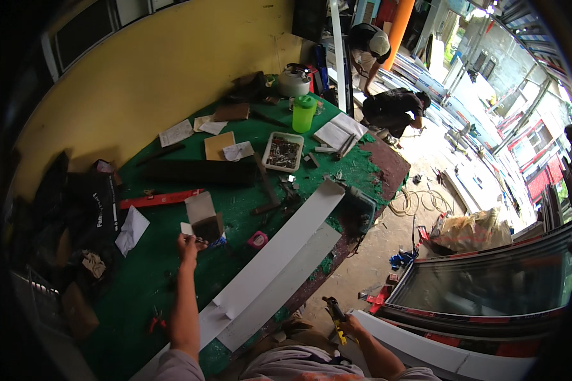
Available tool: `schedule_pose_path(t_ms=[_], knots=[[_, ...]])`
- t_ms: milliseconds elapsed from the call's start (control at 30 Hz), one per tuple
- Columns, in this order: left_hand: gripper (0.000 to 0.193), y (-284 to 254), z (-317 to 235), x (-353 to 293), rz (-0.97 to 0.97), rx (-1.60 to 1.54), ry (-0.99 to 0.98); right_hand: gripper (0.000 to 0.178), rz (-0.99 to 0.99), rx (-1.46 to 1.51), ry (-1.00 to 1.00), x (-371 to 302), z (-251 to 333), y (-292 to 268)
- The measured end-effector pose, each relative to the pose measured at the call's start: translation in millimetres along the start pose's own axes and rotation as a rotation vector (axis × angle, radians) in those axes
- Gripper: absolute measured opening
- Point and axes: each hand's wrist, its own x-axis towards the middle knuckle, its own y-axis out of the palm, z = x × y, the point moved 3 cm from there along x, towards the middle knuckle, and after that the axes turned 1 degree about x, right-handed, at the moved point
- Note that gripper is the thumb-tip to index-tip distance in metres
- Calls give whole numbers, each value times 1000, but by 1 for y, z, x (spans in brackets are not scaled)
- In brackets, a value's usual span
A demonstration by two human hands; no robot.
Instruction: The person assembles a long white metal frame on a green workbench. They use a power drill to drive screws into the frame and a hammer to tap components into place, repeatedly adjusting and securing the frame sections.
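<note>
1. Working at one green-topped table are two hands: the left hand over the tabletop, the right hand out past its near edge.
2. Two other people are further off: one bends forward in a pale cap, the other crouches in dark clothing.
3. On the table I count two long pale panels, side by side, one hammer, one pink tape measure, one red bar, one pair of red-handled pliers, one green jug and one white tray with many small metal pieces, too many to number.
4. One small cardboard box stands open, its flaps raised, pale brown outside and dark within; a blue patch shows by its near right corner. Its contents are too dark to tell.
5. One hand tool, yellow and black, has its dark end pointing up and left.
6. The box is right at the left fingertips, just beyond them. Those fingers are bunched close together; whether they pinch something I cannot tell.
7. The tool sits inside the right grip, fingers wrapped round it, its dark end sticking out beyond the hand.
</note>
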Motion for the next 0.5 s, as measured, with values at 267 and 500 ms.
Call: schedule_pose_path(t_ms=[267, 500], knots=[[7, 7, -6, -205, 179, -59, -107, 33, 100, -243, -649, -94, 158, 97], [16, -32, -65, -266, 133, -349, -4, 39, 467, 141, -708, -164, 233, 174]])
